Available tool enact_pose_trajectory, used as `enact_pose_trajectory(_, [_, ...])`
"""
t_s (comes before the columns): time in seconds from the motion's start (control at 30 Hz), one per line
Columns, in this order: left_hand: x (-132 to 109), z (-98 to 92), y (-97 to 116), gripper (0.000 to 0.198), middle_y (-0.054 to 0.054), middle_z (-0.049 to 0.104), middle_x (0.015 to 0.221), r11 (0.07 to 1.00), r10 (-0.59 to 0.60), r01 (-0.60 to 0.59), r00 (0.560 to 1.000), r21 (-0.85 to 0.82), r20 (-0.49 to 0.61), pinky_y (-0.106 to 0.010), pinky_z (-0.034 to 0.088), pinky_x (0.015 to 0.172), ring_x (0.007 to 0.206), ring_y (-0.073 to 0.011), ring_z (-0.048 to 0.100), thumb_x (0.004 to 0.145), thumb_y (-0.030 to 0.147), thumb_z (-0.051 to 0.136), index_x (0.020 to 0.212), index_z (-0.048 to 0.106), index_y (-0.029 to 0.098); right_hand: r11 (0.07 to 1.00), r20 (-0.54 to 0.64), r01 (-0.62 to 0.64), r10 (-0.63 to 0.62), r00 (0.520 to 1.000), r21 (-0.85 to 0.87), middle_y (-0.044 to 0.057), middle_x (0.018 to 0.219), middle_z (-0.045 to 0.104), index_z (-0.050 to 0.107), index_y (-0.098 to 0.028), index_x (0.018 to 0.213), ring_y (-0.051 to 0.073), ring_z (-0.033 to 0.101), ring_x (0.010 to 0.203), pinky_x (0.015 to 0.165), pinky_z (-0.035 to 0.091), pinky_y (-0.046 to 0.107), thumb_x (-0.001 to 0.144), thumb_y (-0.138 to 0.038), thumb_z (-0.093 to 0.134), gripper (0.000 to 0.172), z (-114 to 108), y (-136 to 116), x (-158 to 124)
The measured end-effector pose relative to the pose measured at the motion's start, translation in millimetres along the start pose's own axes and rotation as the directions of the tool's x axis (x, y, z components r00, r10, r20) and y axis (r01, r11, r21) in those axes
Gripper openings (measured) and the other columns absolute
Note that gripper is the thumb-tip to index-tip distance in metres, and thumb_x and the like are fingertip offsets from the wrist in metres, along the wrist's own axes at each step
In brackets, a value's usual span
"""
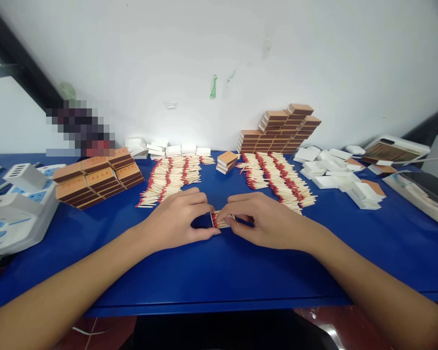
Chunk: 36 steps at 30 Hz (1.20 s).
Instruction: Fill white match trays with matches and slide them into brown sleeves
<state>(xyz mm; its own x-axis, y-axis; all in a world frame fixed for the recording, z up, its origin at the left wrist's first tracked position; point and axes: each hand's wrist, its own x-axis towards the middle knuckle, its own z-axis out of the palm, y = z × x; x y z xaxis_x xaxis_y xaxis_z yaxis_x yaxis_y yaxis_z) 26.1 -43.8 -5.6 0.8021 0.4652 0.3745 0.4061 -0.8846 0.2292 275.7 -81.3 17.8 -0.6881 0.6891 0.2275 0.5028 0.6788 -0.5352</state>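
A small white matchbox tray (212,220) full of red-tipped matches (220,224) lies between my hands near the middle of the table. My left hand (182,218) grips the tray's left end, thumb at the near side and fingers at the far side. My right hand (268,219) is curled over the right part, its thumb and forefinger closed at the matches; the fingers hide that end. Loose matches lie in rows beyond each hand, a left pile (175,175) and a right pile (277,180). Between these piles stands a short stack of matchboxes (227,162).
Stacked matchboxes (277,133) rise against the wall at the back right; more matchboxes (98,180) sit at the left. White trays (332,172) are scattered at the right, others (173,149) along the wall. A power strip (40,228) occupies the left edge of the blue table (219,277).
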Motion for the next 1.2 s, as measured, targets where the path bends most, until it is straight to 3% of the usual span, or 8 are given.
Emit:
enact_pose_trajectory(0.27, [0.0,-0.6,-0.1,0.032,-0.005,0.071,0.092,1.000,-0.017,0.017,1.000,0.005,0.008,-0.034,0.052,0.076,0.088,-0.0210,0.064,0.095,0.046,0.077,0.108,0.079,0.017,0.985,0.000,-0.093,0.094,0.996,-0.146,0.001,0.085,0.066,0.074,-0.020,0.098,0.014,0.057,0.073,0.066,0.037,0.029,0.099,-0.019,0.062,0.013,-2.4,8.5,-2.1])
enact_pose_trajectory(0.53, [-0.3,0.6,0.4,0.029,-0.005,0.072,0.094,1.000,-0.019,0.019,1.000,-0.003,0.003,-0.034,0.051,0.076,0.088,-0.0202,0.065,0.095,0.045,0.077,0.102,0.079,0.017,0.985,0.012,-0.107,0.109,0.994,-0.136,0.000,0.085,0.067,0.070,-0.021,0.095,0.014,0.057,0.073,0.065,0.035,0.028,0.098,-0.020,0.064,0.008,-1.3,6.6,-1.9])
enact_pose_trajectory(0.83, [-0.1,0.9,0.2,0.031,-0.005,0.072,0.093,1.000,-0.013,0.013,1.000,-0.004,-0.001,-0.034,0.052,0.077,0.088,-0.0203,0.065,0.096,0.047,0.075,0.105,0.078,0.017,0.993,0.047,-0.096,0.099,0.994,-0.073,-0.001,0.081,0.065,0.066,-0.020,0.087,0.014,0.055,0.071,0.068,0.036,0.029,0.101,-0.025,0.062,0.016,-1.2,5.1,-0.7])
enact_pose_trajectory(1.2, [0.3,0.1,0.2,0.031,-0.006,0.072,0.093,1.000,-0.013,0.013,1.000,-0.003,0.002,-0.033,0.052,0.076,0.088,-0.0208,0.065,0.097,0.047,0.074,0.106,0.078,0.017,0.984,0.031,-0.132,0.136,0.990,-0.123,0.000,0.080,0.066,0.068,-0.021,0.092,0.015,0.057,0.071,0.067,0.035,0.029,0.103,-0.027,0.061,0.014,0.2,4.7,0.5])
